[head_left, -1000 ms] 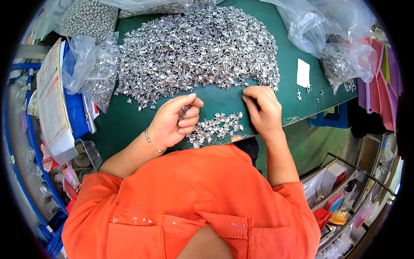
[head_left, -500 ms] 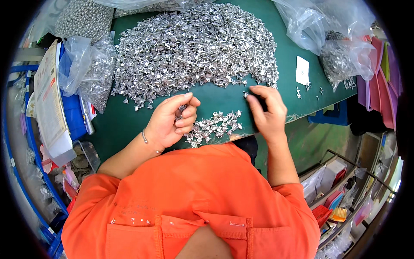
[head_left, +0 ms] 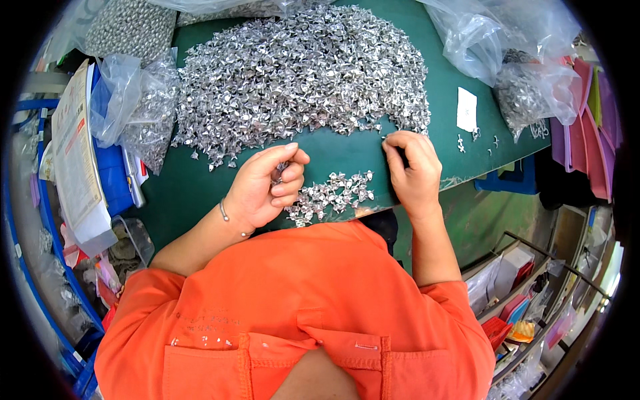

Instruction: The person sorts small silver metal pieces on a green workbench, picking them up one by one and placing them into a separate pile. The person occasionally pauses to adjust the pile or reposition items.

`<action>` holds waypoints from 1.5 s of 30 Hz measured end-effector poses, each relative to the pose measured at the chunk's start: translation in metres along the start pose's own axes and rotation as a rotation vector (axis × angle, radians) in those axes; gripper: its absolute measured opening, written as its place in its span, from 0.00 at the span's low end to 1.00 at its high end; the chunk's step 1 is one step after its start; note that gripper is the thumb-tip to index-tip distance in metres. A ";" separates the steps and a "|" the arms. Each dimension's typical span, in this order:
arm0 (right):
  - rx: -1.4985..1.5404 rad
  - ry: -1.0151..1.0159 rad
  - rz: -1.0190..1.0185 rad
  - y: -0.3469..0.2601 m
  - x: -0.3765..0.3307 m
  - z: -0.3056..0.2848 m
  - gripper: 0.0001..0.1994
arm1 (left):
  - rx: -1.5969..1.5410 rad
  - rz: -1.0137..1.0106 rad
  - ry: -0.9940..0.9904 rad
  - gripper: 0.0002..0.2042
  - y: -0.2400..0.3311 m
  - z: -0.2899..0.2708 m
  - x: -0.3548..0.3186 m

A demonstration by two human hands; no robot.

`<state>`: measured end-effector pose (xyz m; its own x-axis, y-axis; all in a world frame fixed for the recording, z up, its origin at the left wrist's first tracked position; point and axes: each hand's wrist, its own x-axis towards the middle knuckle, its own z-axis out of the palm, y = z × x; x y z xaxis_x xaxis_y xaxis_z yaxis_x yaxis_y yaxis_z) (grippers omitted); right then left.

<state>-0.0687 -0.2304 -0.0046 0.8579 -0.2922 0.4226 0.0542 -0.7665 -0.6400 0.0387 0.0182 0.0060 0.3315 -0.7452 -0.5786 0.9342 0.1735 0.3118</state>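
Overhead, clear bags (head_left: 143, 113) of silver parts, left hand (head_left: 267, 187) pinching metal pieces (head_left: 279, 175), right hand (head_left: 413, 170) clenched.

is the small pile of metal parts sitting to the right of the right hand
No, the small pile lies between the left hand and the right hand.

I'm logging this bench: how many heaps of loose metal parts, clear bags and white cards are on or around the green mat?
Heaps of metal parts: 2, a big heap and a small heap
Clear bags: 4, two left, two right
White card: 1
Total: 7
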 end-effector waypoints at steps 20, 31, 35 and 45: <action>0.029 -0.120 -0.144 -0.002 -0.002 -0.002 0.10 | 0.064 0.013 0.033 0.16 0.000 0.002 0.000; -0.024 -0.078 -0.224 -0.005 0.016 0.016 0.11 | 0.154 0.021 0.058 0.18 -0.001 0.009 -0.002; 0.122 -0.116 -0.095 0.003 0.009 -0.006 0.12 | 0.116 0.011 0.000 0.18 -0.002 0.002 0.000; -0.062 -0.042 -0.113 0.006 0.002 -0.006 0.11 | 0.097 0.011 0.017 0.17 -0.002 0.002 -0.001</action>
<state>-0.0702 -0.2395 -0.0038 0.8687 -0.1793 0.4617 0.1208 -0.8273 -0.5486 0.0360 0.0170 0.0071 0.3448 -0.7325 -0.5869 0.9135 0.1180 0.3894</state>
